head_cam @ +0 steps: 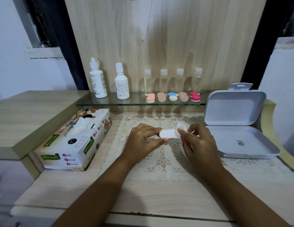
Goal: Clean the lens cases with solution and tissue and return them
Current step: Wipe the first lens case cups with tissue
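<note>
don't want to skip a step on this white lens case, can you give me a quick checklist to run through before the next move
1. Grip on the white lens case: ok, the left hand pinches its left end above the lace mat.
2. Tissue contact: ok, the right hand presses the tissue on the case's right end.
3. Case wiped clean and dry: cannot tell, its wells are hidden.
4. Spare tissue: ok, a sheet sticks out of the tissue box.
5. Return spot: cannot tell, the five other cases on the glass shelf leave no clear gap.
</note>
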### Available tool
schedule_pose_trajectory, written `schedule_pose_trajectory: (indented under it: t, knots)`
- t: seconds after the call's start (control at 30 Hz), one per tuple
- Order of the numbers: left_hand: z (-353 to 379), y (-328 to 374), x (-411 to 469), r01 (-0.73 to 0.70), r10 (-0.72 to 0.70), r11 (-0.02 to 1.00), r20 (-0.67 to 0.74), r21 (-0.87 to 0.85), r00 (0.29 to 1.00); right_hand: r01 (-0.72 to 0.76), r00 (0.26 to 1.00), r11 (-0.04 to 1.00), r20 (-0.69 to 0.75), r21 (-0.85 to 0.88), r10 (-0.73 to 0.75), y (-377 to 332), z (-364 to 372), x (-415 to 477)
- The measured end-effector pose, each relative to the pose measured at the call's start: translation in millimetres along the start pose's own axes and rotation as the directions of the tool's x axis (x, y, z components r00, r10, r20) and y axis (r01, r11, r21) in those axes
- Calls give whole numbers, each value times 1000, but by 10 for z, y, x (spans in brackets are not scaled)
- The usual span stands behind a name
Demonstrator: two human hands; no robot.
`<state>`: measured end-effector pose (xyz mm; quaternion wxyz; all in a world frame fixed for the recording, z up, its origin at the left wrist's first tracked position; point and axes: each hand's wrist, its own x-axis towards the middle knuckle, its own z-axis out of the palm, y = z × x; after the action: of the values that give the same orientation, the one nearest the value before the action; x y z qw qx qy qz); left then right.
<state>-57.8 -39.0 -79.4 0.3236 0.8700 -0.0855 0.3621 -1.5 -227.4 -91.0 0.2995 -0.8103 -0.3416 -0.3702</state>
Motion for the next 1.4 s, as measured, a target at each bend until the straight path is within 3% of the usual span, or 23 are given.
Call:
schedule_pose_trajectory:
  t: [0.2, 0.37, 0.53, 0.73, 0.97, 1.13, 1.3, 1.4]
  knots:
    - [-17, 1, 7, 4, -4, 1000, -18, -23, 1000, 141, 990, 989, 2, 39, -141, -88, -35, 2]
    - [-11, -16, 14, 8, -10, 999, -36, -43, 999, 17, 1000, 1000, 8, -2, -17, -12, -4, 2]
    - [3, -6, 6, 6, -7, 999, -27, -39, 1000, 133, 991, 990, -11, 53, -133, -98, -18, -1]
    - [17, 8, -11, 9, -8, 1000, 19, -21, 1000, 70, 997, 997, -15, 28, -69, -90, -1, 14]
    - [26, 15, -5, -43, 42, 999, 25, 16, 999, 171, 985, 983, 18, 70, -173, -164, -4, 19]
    - [24, -3, -8, -37, 35, 999, 42, 39, 999, 139, 990, 990, -6, 17, -139, -119, -26, 40]
    - [35, -10, -30, -94, 90, 991, 43, 98, 995, 203, 977, 979, 54, 18, -204, -167, -22, 22]
    - [26, -6, -27, -80, 75, 992, 51, 99, 996, 147, 989, 989, 30, -18, -146, -121, -22, 44]
